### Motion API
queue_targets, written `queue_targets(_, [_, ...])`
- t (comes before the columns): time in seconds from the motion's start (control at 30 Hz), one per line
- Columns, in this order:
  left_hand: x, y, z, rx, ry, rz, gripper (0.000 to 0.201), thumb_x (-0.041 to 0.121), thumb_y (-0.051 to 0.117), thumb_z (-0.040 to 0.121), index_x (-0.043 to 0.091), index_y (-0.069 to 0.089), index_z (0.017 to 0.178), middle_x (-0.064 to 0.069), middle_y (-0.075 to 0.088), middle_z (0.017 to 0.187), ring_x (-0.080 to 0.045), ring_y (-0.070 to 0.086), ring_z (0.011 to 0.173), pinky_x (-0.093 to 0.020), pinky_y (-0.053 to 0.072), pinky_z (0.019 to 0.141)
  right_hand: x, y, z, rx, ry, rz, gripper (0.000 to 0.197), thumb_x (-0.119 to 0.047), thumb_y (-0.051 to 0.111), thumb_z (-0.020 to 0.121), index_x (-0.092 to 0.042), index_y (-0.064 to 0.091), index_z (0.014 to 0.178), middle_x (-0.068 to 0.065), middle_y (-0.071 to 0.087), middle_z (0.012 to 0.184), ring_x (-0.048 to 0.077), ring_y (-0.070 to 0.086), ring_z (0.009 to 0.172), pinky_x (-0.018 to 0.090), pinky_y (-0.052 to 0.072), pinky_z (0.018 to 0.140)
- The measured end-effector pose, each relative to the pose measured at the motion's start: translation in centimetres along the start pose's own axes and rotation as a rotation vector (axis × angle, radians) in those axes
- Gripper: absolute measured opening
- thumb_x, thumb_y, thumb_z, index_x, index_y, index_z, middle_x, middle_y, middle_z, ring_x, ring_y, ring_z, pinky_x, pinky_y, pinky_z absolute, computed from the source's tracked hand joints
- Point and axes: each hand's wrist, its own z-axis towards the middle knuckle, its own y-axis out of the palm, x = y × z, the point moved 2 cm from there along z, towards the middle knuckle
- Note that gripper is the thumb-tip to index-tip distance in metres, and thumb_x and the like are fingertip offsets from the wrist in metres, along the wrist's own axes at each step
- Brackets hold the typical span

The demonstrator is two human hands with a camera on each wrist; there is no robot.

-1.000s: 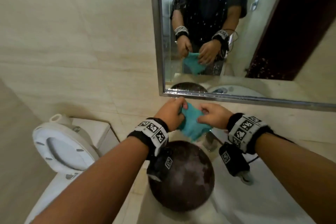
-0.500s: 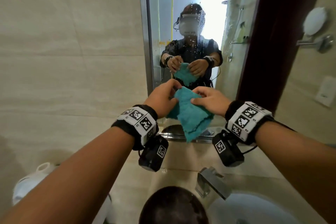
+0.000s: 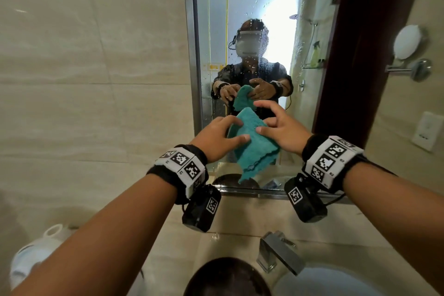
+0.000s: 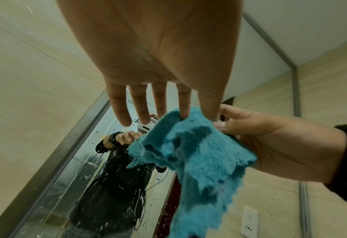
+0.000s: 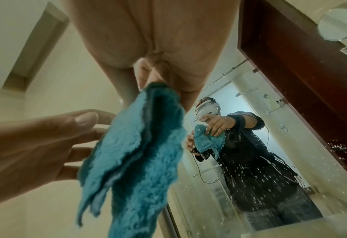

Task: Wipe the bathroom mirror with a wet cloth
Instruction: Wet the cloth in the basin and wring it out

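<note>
A teal fluffy cloth [image 3: 252,144] hangs folded in front of the lower part of the wall mirror [image 3: 252,19], which is speckled with water drops. My right hand [image 3: 262,118] pinches the cloth's top between thumb and fingers, its other fingers spread; the right wrist view shows the pinch [image 5: 154,83] on the cloth [image 5: 138,145]. My left hand [image 3: 237,130] has straight fingers behind the cloth and its thumb lying on the front. In the left wrist view its fingertips [image 4: 184,115] touch the top edge of the cloth [image 4: 199,153]. The mirror reflects both hands and the cloth.
Below the mirror a metal faucet [image 3: 276,255] stands over a white basin [image 3: 336,281], with a dark round bowl [image 3: 225,279] beside it. A toilet [image 3: 28,255] is at lower left. A dark wooden panel [image 3: 341,55], a round wall mirror [image 3: 407,42] and a socket [image 3: 427,131] are at right.
Both hands have risen with the cloth from above the bowl to in front of the mirror. The fists have loosened; the left fingers have straightened and the cloth hangs more open.
</note>
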Motion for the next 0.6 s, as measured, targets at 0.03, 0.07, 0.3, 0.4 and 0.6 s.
queue_targets(0.03, [0.2,0.1,-0.2,0.001,0.005,0.022,0.047,0.047,0.061,0.084,0.028,0.048,0.125,-0.001,0.046,0.129,-0.018,0.050,0.113,-0.030,0.043,0.092,-0.1,0.0,0.0,-0.013,-0.010,0.017,0.044,0.002,0.050,0.092,-0.030,0.043,0.122,0.007,0.067,0.087,0.023,0.067,0.077,0.035,0.056,0.065])
queue_targets(0.07, [0.5,0.2,-0.3,0.007,0.015,0.031,0.055,0.047,0.063,0.083,0.027,0.045,0.130,0.000,0.045,0.131,-0.016,0.048,0.115,-0.029,0.043,0.093,-0.2,0.0,-0.1,-0.026,-0.022,0.040,0.043,0.005,0.047,0.092,-0.028,0.046,0.120,0.009,0.067,0.093,0.025,0.067,0.083,0.037,0.057,0.069])
queue_targets(0.3, [2.3,0.2,0.1,0.058,0.043,0.077,0.041,0.020,0.062,0.088,0.022,0.048,0.126,-0.002,0.059,0.121,-0.016,0.058,0.100,-0.029,0.049,0.088,-0.5,-1.3,0.0,-0.057,0.034,0.169,0.056,0.020,0.046,0.082,-0.018,0.052,0.123,0.007,0.062,0.110,0.017,0.063,0.097,0.030,0.056,0.079])
queue_targets(0.4, [1.9,-0.2,0.2,0.101,0.046,0.133,0.026,0.020,0.057,0.091,0.020,0.057,0.117,-0.001,0.062,0.108,-0.016,0.058,0.094,-0.028,0.048,0.084,-0.5,-1.4,0.1,-0.082,0.067,0.142,0.065,0.020,0.057,0.077,-0.017,0.047,0.129,0.005,0.060,0.110,0.016,0.061,0.099,0.028,0.055,0.083])
queue_targets(0.6, [2.2,-0.8,0.6,0.168,0.086,0.146,0.013,0.022,0.057,0.092,0.020,0.064,0.103,0.003,0.061,0.094,-0.011,0.053,0.079,-0.023,0.040,0.072,0.6,-2.2,1.2,-0.024,0.055,-0.350,0.056,-0.011,0.076,0.075,-0.020,0.054,0.126,0.002,0.062,0.112,0.018,0.061,0.102,0.037,0.050,0.093])
